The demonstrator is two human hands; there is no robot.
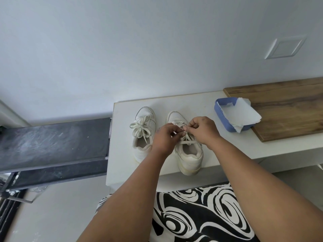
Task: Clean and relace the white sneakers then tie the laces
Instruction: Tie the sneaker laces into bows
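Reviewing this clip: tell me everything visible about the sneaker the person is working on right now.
The right-hand sneaker is a white low-top, leather-like, with a yellowed sole edge. It stands upright on the white tabletop, toe toward the wall and heel at the near edge, beside the other sneaker without touching it. Its off-white flat laces are threaded; the left hand and the right hand pinch them above the tongue. The knot itself is hidden by the fingers.

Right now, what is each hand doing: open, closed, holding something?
Left hand: closed, pinching the lace of the right-side sneaker.
Right hand: closed, pinching the same lace above that sneaker's tongue.
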